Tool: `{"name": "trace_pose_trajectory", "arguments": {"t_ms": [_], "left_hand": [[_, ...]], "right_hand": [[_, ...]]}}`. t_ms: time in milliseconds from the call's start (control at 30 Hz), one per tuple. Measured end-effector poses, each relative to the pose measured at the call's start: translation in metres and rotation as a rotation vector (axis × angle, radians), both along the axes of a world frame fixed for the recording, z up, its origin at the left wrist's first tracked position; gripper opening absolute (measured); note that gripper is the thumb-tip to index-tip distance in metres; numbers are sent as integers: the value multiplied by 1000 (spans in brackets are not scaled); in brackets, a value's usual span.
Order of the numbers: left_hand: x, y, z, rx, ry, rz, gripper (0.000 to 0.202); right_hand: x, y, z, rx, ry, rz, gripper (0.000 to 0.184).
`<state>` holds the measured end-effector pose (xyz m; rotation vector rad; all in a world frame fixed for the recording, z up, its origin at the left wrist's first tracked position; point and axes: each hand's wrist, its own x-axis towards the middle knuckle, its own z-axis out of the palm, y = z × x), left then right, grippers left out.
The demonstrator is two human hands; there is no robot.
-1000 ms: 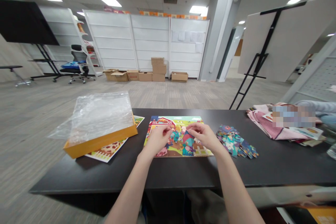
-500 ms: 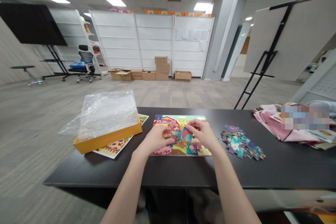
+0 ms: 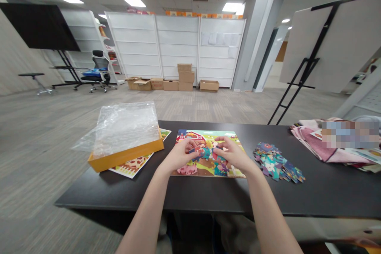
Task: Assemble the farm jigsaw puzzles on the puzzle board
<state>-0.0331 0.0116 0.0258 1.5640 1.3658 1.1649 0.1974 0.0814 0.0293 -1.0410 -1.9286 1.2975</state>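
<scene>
A colourful farm puzzle board (image 3: pixel 208 137) lies flat on the dark table (image 3: pixel 208 194) in front of me. Over its middle, my left hand (image 3: pixel 178 154) and my right hand (image 3: pixel 232 154) face each other with fingers pinched. Between them they hold a small cluster of joined puzzle pieces (image 3: pixel 205 152), lifted slightly off the board. A heap of loose puzzle pieces (image 3: pixel 276 163) sits just right of the board, a short way from my right hand.
An orange box (image 3: pixel 126 158) covered by clear plastic wrap (image 3: pixel 125 127) rests on a printed sheet (image 3: pixel 131 166) at the left. Pink cloth and papers (image 3: pixel 321 147) lie at the table's right end. An easel (image 3: pixel 300 75) stands behind the table, with cardboard boxes (image 3: pixel 178 81) far back.
Both hands have drawn closer together over the board's middle, and joined pieces now show between the fingertips. The view has shifted slightly left.
</scene>
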Motion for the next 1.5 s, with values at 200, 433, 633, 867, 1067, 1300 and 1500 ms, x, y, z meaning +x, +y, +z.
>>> {"name": "trace_pose_trajectory", "arguments": {"t_ms": [200,433,633,867,1067,1300,1500], "left_hand": [[11,4,9,-53,-368,107,52],[27,9,11,-108,-534,170,42],[38,15,13,-121,-575,192,41],[46,17,16,-99,-613,169,41],[44,16,14,-83,-561,143,49],[40,17,10,-44,-504,147,48],[41,17,6,-45,-474,147,51]], "right_hand": [[2,4,-3,22,58,-43,53],[0,1,0,-2,111,34,32],[-3,2,-5,18,124,159,23],[-5,4,-8,31,135,86,22],[-7,2,-6,38,141,51,21],[-10,0,-4,61,116,32,22],[-15,-7,2,62,100,92,26]]}}
